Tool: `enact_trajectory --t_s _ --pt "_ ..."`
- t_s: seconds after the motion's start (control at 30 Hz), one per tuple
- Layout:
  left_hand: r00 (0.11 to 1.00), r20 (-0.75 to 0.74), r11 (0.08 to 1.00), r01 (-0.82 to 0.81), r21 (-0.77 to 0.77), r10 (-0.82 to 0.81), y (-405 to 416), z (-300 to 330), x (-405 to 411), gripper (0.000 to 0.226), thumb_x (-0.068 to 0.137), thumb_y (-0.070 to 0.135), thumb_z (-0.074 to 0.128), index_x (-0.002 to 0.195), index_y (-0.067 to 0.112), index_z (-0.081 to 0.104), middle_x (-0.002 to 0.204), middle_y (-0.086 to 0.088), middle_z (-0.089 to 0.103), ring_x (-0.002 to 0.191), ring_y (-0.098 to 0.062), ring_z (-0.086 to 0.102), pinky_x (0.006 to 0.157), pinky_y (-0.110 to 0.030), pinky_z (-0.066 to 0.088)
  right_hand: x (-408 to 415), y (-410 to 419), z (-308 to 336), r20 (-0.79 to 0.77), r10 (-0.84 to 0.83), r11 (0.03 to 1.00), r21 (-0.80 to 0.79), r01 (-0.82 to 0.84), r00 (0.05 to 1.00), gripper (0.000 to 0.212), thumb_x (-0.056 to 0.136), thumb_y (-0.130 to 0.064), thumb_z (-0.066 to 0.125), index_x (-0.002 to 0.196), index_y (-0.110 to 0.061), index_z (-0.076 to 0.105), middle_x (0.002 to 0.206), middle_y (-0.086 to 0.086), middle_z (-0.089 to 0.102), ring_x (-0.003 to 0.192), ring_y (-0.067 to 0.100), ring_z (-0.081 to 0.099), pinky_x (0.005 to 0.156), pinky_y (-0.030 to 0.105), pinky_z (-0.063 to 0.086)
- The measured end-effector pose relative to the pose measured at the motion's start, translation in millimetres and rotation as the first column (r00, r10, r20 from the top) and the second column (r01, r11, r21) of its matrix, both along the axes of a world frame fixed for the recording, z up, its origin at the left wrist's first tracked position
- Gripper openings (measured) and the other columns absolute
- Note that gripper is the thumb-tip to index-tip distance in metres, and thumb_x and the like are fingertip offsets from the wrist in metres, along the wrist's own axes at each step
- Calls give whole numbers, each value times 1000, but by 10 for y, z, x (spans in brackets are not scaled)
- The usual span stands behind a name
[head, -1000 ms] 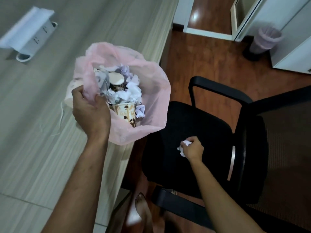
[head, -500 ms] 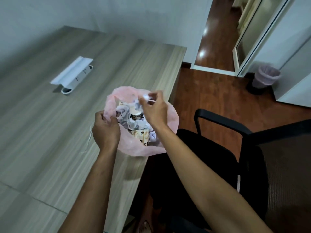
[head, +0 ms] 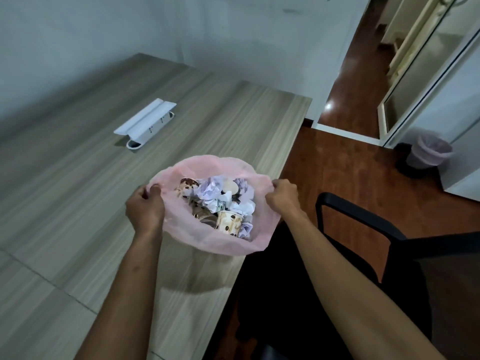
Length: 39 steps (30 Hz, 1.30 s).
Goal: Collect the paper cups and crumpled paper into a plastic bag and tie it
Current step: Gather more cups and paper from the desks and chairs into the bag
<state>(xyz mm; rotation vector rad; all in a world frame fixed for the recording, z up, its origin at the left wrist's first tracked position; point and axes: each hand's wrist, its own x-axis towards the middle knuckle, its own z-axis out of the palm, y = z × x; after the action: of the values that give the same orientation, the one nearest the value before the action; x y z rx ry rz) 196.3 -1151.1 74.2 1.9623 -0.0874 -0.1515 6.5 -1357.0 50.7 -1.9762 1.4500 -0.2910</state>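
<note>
1. Two hands hold a pink plastic bag (head: 207, 237) open at the desk's near right edge; items are listed from left to right.
2. Wooden desk (head: 78, 203): a white socket box with its lid raised (head: 145, 123) lies far back on the left, well apart from the bag.
3. Left hand (head: 145, 209): fingers curled, thumb and fingers pinching the bag's left rim.
4. Bag contents: spotted paper cups (head: 228, 222) and balls of crumpled paper (head: 210, 190) lie heaped together inside, below the rim; no cup or paper shows on the desk.
5. Right hand (head: 281, 197): fingers curled tight, gripping the bag's right rim, so that the mouth is stretched wide between the two hands.
6. Black office chair (head: 350, 216) stands just right of the desk; a lined waste bin (head: 428, 154) sits on the floor far right.
7. Step in hand, as judged: collecting appears finished and tying is due. To do it well, lift both rim sections clear of the heap, gather each into a narrow tail, press trapped air out, then cross the tails and knot them snugly above the contents. The film looks thin, so pull evenly to avoid tearing; keep the bag's weight on the desk, since part of it overhangs the edge.
</note>
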Motion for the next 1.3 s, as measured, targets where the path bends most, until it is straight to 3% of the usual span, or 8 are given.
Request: enact_trajectory --t_s 0.17,0.27,0.43,0.7,0.8,0.9,1.1,1.3 --pt "989 -8 986 -149 -75 149 328 132 348 14 88 19 54 81 9 63 80 -10 60 76 -20 53 72 -33 45 490 147 175 188 61 992 -122 -38 980 16 80 -6 53 84 -2 69 85 15 71 83 32 65 72 32 52" --pt "985 8 984 -172 -41 173 500 168 498 18 86 21 54 78 7 61 76 -12 58 76 -32 57 76 -40 48 694 199 198 247 58 988 -153 -20 967 16 80 -4 53 84 -5 68 83 12 70 81 29 63 67 26 45" --pt "995 -15 990 -96 100 98 605 219 465 25 86 22 62 108 12 68 108 -12 70 103 -31 64 87 -33 45 771 309 128 128 90 996 -27 -87 988 20 82 -4 55 95 -8 69 94 10 68 83 25 61 67 25 45" --pt "965 213 935 72 346 -153 380 474 312 74 73 36 75 139 15 49 139 -13 50 130 -32 43 107 -42 36 517 305 282 77 123 991 33 -126 989 35 76 -28 70 109 -16 66 105 2 69 97 21 65 85 35 56" --pt "911 314 908 129 400 -267 172 631 145 75 74 41 73 138 10 51 142 -14 50 135 -33 38 112 -46 31 256 214 430 39 106 994 6 -107 994 41 78 -41 68 113 -20 64 110 1 68 106 21 61 92 35 51" --pt "890 246 883 276 379 -383 -80 771 -144 69 78 39 72 138 9 52 142 -12 51 135 -29 40 111 -40 32 -103 99 588 16 72 997 35 -72 997 46 77 -51 64 112 -22 64 117 3 65 109 21 60 94 40 52" --pt "819 105 786 493 373 -564 -626 919 -989 65 79 36 69 139 16 53 141 -7 55 127 -27 53 101 -38 45 -1125 -172 920 67 -25 1000 -16 27 997 26 85 -42 60 100 -22 68 104 -3 65 104 18 60 87 33 50" --pt "678 123 674 659 335 -724 -1256 1080 -2370 68 83 43 70 142 14 50 145 -6 52 133 -24 48 106 -31 37 -2520 -500 1226 24 -146 973 -175 148 989 24 82 -44 60 97 -25 65 114 0 68 109 22 61 96 37 50"
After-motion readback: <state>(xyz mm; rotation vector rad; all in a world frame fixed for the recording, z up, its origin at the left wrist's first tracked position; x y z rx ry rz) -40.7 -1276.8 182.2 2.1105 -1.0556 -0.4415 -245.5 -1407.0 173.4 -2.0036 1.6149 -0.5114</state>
